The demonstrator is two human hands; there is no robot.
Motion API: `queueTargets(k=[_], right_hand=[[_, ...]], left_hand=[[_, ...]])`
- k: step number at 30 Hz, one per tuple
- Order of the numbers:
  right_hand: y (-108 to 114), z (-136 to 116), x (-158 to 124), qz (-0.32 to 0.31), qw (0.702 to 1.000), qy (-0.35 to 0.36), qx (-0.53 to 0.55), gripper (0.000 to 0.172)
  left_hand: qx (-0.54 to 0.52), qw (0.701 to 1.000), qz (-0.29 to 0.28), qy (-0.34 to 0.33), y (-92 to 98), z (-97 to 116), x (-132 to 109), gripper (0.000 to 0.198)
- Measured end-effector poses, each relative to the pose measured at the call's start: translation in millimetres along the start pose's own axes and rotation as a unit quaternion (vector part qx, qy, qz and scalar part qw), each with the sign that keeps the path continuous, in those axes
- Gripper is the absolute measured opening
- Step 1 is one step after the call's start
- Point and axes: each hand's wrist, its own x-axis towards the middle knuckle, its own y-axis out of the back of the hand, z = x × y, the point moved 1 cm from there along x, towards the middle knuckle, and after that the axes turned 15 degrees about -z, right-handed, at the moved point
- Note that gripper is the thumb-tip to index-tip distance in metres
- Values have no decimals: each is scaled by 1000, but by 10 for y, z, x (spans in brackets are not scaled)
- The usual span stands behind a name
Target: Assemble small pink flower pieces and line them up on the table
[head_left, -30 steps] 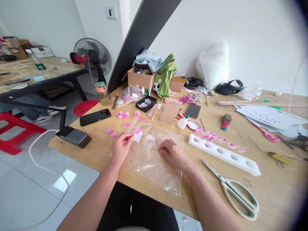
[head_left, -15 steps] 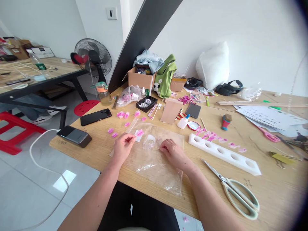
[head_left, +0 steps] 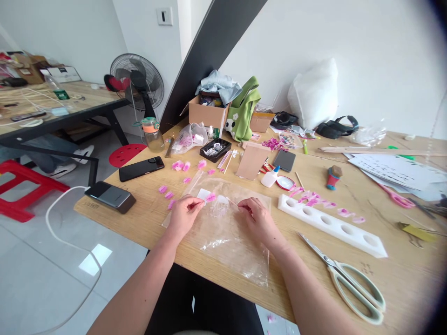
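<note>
My left hand [head_left: 186, 215] is closed in a pinch on a small pink petal-like piece [head_left: 211, 197], which sticks out past the fingertips. A white square of paper [head_left: 203, 193] lies just behind it. My right hand [head_left: 257, 218] pinches a thin pale stick [head_left: 233, 203]; its far end points left toward a whitish patch [head_left: 222, 199] on the clear plastic bag [head_left: 230, 242]. The bag lies flat on the table beneath both hands. Several more pink pieces [head_left: 169, 195] are scattered to the left of the bag.
Scissors [head_left: 335, 265] lie at right, below a white block with round hollows [head_left: 326, 223] and pink strips [head_left: 310, 199]. Beyond the bag are a glue bottle [head_left: 270, 177], a cardboard piece [head_left: 253, 160] and a black tray [head_left: 215, 150]. A phone [head_left: 141, 168] and a power bank [head_left: 110, 196] sit left.
My left hand has moved slightly right, taking the pink piece off the white paper. My right hand has lifted a little, and the stick now shows more clearly. The view has shifted slightly.
</note>
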Motion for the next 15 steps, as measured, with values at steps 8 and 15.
queueTargets(k=[8, 15], right_hand=[[29, -42, 8, 38, 999, -11, 16, 15], [18, -60, 14, 40, 998, -26, 41, 13]], left_hand=[[25, 1000, 10, -3, 1, 57, -16, 8], [60, 998, 20, -28, 9, 74, -18, 9]])
